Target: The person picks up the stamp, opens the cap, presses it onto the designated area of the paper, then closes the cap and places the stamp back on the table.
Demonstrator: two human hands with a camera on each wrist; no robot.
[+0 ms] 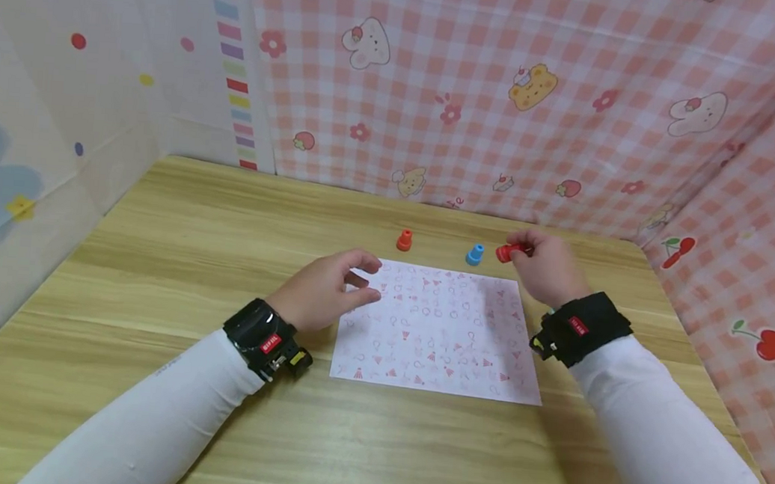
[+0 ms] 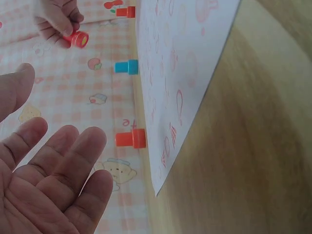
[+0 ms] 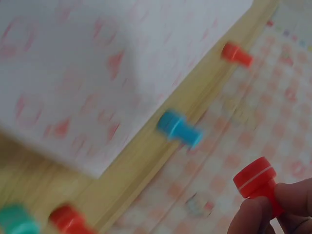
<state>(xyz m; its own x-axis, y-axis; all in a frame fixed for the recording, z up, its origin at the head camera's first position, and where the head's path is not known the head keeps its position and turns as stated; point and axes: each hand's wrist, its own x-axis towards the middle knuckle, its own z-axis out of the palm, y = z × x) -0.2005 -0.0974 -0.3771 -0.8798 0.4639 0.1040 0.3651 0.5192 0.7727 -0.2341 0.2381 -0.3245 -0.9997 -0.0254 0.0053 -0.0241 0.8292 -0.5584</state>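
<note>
My right hand pinches a red toy stamp by its narrow handle, above the table behind the paper's far right corner. Its round end has a yellowish face in the left wrist view. Over the left edge of a white paper hovers my left hand, fingers loosely bent and nothing between them. Faint pink and red stamped marks, some fan-shaped, cover the sheet. A blue stamp and an orange-red stamp stand upright just beyond its far edge.
At the lower left of the right wrist view, another red stamp and a green stamp stand on the wooden table. A pink checked cloth hangs behind the table, with more printed cloth along both sides.
</note>
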